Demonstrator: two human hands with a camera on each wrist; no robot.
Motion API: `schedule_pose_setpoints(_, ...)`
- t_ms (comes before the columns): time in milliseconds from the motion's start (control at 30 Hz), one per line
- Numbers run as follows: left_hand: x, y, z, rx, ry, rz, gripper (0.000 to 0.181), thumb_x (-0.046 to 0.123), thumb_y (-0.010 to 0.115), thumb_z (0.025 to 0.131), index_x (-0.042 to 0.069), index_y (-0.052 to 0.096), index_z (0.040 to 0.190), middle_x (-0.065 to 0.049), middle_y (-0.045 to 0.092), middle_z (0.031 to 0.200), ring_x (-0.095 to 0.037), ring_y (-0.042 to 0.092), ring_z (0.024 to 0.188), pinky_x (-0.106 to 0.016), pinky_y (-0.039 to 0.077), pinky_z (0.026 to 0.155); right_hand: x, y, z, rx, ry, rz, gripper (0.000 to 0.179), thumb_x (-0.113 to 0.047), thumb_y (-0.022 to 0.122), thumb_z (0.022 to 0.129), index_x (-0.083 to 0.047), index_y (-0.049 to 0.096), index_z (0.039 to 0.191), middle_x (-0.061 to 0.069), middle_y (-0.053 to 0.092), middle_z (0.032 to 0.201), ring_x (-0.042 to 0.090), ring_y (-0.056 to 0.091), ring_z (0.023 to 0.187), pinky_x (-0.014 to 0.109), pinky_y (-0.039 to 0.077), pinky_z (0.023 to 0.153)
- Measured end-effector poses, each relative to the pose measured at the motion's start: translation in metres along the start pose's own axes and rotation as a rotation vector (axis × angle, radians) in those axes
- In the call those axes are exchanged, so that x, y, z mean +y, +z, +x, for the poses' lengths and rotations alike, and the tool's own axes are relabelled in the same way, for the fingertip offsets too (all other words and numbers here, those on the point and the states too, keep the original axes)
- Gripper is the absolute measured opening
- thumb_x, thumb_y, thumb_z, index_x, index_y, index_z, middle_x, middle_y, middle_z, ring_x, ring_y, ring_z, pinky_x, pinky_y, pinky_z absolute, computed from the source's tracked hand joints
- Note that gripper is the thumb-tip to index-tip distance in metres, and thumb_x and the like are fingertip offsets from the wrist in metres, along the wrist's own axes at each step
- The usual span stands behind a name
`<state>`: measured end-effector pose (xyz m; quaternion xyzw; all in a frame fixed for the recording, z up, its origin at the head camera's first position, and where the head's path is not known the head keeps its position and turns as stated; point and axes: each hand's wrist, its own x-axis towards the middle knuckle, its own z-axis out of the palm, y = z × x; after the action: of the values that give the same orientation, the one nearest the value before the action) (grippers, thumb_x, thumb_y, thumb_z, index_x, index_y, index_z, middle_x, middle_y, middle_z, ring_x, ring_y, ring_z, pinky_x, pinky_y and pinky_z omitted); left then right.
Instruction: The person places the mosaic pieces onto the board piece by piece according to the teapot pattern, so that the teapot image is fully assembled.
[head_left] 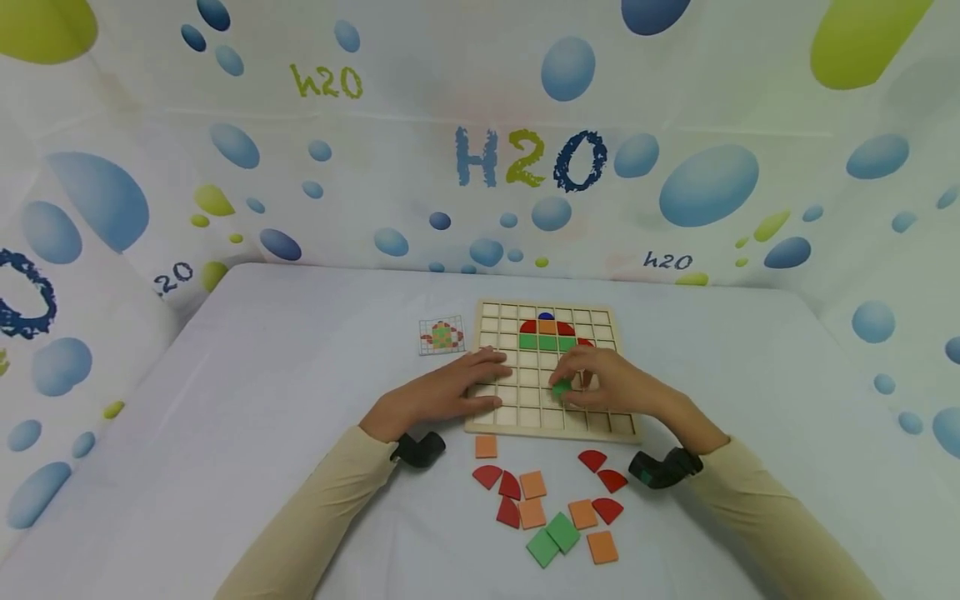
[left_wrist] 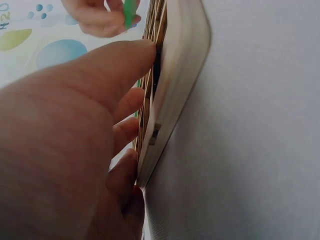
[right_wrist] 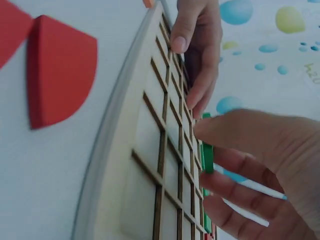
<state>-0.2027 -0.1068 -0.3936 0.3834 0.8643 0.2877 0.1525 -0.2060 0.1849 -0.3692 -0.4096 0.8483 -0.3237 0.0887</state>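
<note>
Head view, I see left hand (head_left: 457,387), fingers apart, resting at nine o'clock on the grid board (head_left: 528,380); right hand (head_left: 611,383) at three, thumb and fingers pinching green piece (head_left: 561,388) just below board centre. Picture card (head_left: 441,336) at ten, loose tiles (head_left: 562,533) at six. Left wrist: green piece at eleven. Right wrist: same pinch, red piece (right_wrist: 65,72) at ten.

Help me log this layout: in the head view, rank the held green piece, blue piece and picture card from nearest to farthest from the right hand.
1. Green piece: pinched in the right hand.
2. Blue piece: near the far edge of the board.
3. Picture card: left of the board.
</note>
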Motion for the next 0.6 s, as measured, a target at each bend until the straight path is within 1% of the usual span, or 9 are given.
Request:
schedule_pose_setpoints(233, 0.000, 0.000, 0.000, 0.004, 0.002, -0.005, 0.053, 0.028, 0.059, 0.099, 0.005, 0.045, 0.145, -0.013, 0.032, 0.156, -0.029, 0.018, 0.149, -0.046, 0.022, 0.118, 0.008, 0.002, 0.009, 0.118, 0.025, -0.020, 0.020, -0.001, 0.074, 0.084, 0.002, 0.068, 0.103, 0.011, 0.066, 0.099, 0.024, 0.060, 0.083, 0.031, 0.055, 0.067)
schedule_pose_setpoints(367, -0.001, 0.002, 0.001, -0.002, 0.005, -0.019, 0.054, 0.028, 0.058, 0.099, 0.006, 0.045, 0.145, -0.012, 0.032, 0.156, -0.029, 0.017, 0.149, -0.046, 0.022, 0.118, 0.012, 0.005, 0.012, 0.156, 0.102, -0.044, 0.016, -0.002, 0.075, 0.084, 0.001, 0.069, 0.099, 0.009, 0.065, 0.092, 0.022, 0.058, 0.077, 0.027, 0.051, 0.065)
schedule_pose_setpoints(467, -0.002, 0.004, 0.002, -0.001, 0.009, -0.017, 0.053, 0.029, 0.058, 0.099, 0.006, 0.045, 0.145, -0.012, 0.031, 0.157, -0.029, 0.017, 0.149, -0.046, 0.021, 0.118, 0.014, 0.009, 0.015, 0.176, 0.150, -0.061, 0.013, -0.002, 0.075, 0.083, -0.001, 0.071, 0.095, 0.008, 0.066, 0.090, 0.017, 0.056, 0.074, 0.024, 0.048, 0.063)
schedule_pose_setpoints(600, -0.003, 0.003, 0.002, 0.011, 0.006, 0.003, 0.052, 0.029, 0.058, 0.099, 0.007, 0.046, 0.145, -0.011, 0.032, 0.156, -0.028, 0.018, 0.149, -0.045, 0.022, 0.118, 0.015, 0.013, 0.019, 0.200, 0.150, -0.055, 0.012, 0.000, 0.074, 0.083, 0.000, 0.071, 0.095, 0.010, 0.067, 0.094, 0.016, 0.058, 0.074, 0.024, 0.050, 0.064)
